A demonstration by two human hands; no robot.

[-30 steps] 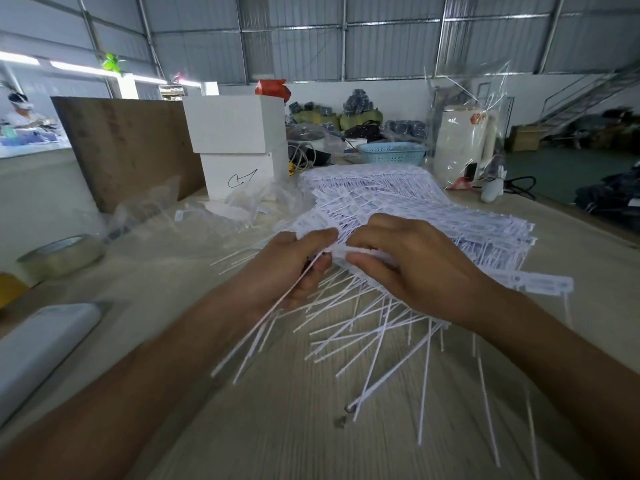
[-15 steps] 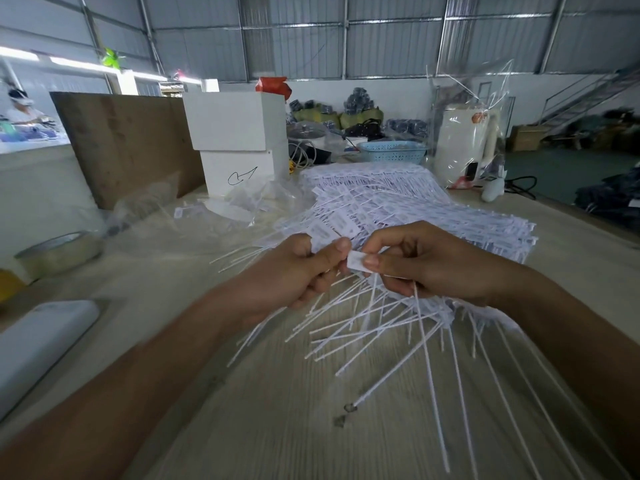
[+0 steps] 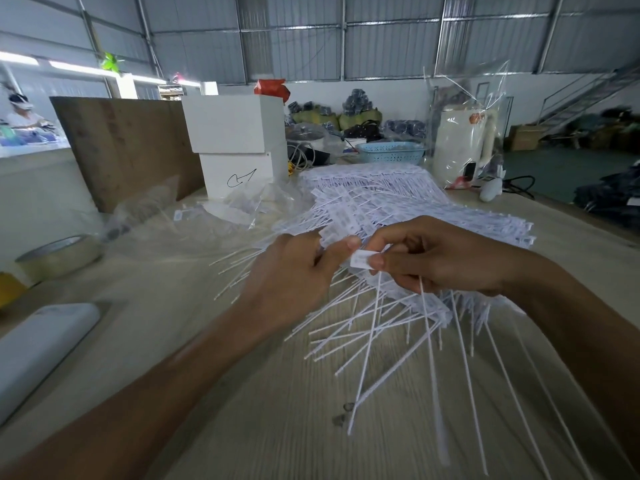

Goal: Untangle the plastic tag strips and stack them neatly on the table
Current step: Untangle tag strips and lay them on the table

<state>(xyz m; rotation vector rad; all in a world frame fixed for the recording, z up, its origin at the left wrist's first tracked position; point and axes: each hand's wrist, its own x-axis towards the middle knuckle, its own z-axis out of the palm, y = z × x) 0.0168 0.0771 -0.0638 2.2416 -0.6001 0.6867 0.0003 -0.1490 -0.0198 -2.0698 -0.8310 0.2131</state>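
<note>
A big heap of white plastic tag strips (image 3: 381, 202) covers the middle of the wooden table (image 3: 277, 427), their thin tails fanning toward me. My right hand (image 3: 440, 258) pinches the flat label end of a tag strip (image 3: 360, 260) between thumb and forefinger, and thin tails hang down below it. My left hand (image 3: 298, 275) is right beside it, thumb and fingers curled on tags at the heap's near edge; what exactly it holds is partly hidden.
Two stacked white boxes (image 3: 239, 147) and a brown board (image 3: 128, 147) stand at the back left. A tape roll (image 3: 59, 256) and a white flat object (image 3: 38, 344) lie at the left. A blue basket (image 3: 391, 152) and a bagged white appliance (image 3: 464, 147) stand behind the heap.
My right hand has lifted off the heap with a tag label pinched in it, tails now dangling below. My left hand shifted slightly up and right, close to the right hand.
</note>
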